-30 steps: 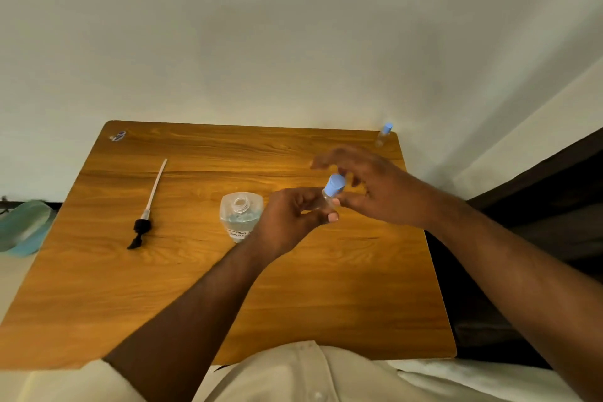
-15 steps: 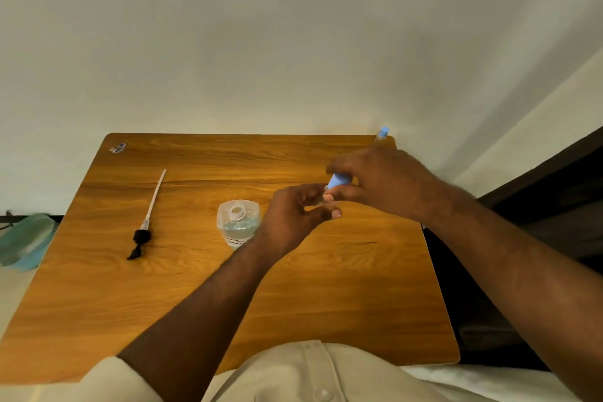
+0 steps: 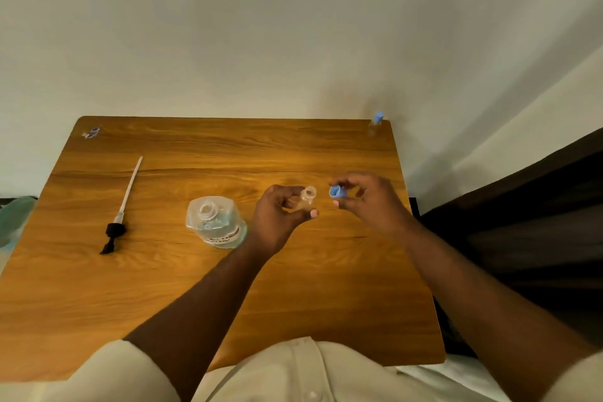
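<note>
small clear vial (image 3: 307,197) uncapped; blue cap (image 3: 337,191) held apart.

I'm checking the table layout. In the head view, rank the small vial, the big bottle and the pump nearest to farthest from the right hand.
From the right hand, holding the blue cap:
1. small vial, just left, in the left hand.
2. big bottle, farther left, mid-table.
3. pump, far left.

Left hand (image 3: 277,219) pinches open vial (image 3: 307,197); right hand (image 3: 365,202) holds blue cap (image 3: 337,191) just beside.
</note>
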A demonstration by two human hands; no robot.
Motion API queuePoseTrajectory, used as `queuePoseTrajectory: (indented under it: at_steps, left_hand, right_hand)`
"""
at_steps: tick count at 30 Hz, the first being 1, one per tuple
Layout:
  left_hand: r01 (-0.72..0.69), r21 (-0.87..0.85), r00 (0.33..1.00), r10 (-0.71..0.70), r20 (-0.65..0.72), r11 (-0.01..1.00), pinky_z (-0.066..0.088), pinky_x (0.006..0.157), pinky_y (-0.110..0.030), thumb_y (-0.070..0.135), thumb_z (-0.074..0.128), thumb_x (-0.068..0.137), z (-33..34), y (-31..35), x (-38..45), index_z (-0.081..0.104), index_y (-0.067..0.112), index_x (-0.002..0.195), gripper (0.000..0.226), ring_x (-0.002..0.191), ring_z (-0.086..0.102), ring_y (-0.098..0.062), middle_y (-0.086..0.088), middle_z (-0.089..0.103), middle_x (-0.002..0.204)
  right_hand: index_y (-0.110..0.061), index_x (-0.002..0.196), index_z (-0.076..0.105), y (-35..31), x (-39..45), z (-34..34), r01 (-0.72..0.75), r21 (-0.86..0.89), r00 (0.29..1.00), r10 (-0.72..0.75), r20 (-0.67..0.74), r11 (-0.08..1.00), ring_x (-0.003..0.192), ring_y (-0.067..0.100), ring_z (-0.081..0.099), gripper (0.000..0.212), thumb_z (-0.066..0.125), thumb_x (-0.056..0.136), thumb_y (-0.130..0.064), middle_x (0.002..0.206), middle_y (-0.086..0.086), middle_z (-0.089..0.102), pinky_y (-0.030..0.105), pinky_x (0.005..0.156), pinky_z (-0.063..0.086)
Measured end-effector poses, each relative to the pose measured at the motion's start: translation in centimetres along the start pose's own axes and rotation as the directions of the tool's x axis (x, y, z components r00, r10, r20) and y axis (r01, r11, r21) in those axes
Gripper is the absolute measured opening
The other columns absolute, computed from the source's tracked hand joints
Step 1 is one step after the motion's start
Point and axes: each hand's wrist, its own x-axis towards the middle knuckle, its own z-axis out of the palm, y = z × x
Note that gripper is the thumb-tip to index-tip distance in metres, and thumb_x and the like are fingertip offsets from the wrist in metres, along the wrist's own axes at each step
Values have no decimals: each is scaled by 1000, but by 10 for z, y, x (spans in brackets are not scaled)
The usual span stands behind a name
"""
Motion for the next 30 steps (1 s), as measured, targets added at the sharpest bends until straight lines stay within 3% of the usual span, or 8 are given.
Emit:
queuePoseTrajectory:
  at_steps: [3, 6, 9, 18, 26, 30]
  left_hand:
    - [60, 51, 998, -60, -1, 997, 47, 74, -22, 15, 85, 70, 12, -19, 11, 69, 24, 104, 38, 93, 60, -15, 1, 66, 108]
    - [87, 146, 996, -90, 11, 985, 43, 72, -17, 10, 82, 74, 20, -32, 21, 70, 14, 107, 36, 92, 56, -12, 3, 64, 106]
    - [144, 238, 988, -155, 28, 960, 42, 75, -23, 10, 78, 78, 28, -46, 36, 67, 13, 116, 40, 92, 55, -13, -4, 63, 115]
    - [190, 363, 968, -237, 87, 912, 48, 93, -36, 6, 72, 80, 47, -77, 63, 66, 12, 117, 38, 110, 58, -27, -11, 63, 120]
    - [197, 377, 964, -249, 93, 905, 42, 86, -27, 9, 69, 83, 54, -88, 65, 63, 12, 119, 37, 110, 56, -26, -11, 62, 119]
    - [250, 394, 944, -313, 102, 884, 37, 90, -25, 14, 69, 84, 53, -90, 66, 52, 17, 134, 53, 120, 52, -25, -9, 55, 132]
  right_hand:
    - [-19, 108, 67, 38, 9, 27, -107, 33, 994, 108, -7, 994, 89, -1, 58, 36, 74, 77, -3, 105, -6, 65, 7, 73, 45]
    - [-13, 113, 65, 68, 21, 51, -112, -56, 994, 113, 12, 992, 101, 13, 60, 36, 71, 79, -1, 113, 3, 65, 25, 86, 52]
    - [-13, 107, 66, 90, 36, 69, -99, -151, 991, 111, 71, 984, 100, 19, 60, 30, 69, 79, -1, 109, 6, 63, 32, 85, 51]
    - [-13, 99, 61, 122, 57, 103, -133, -151, 982, 151, 117, 980, 95, 19, 58, 23, 67, 79, -2, 102, 5, 63, 28, 77, 47]
    - [-14, 118, 58, 132, 64, 117, -149, -175, 976, 173, 133, 973, 112, 22, 51, 37, 66, 82, -5, 117, 5, 59, 34, 92, 46]
    - [-14, 127, 54, 129, 63, 114, -174, -195, 966, 206, 159, 965, 119, 23, 47, 45, 66, 83, -8, 125, 7, 54, 34, 99, 43]
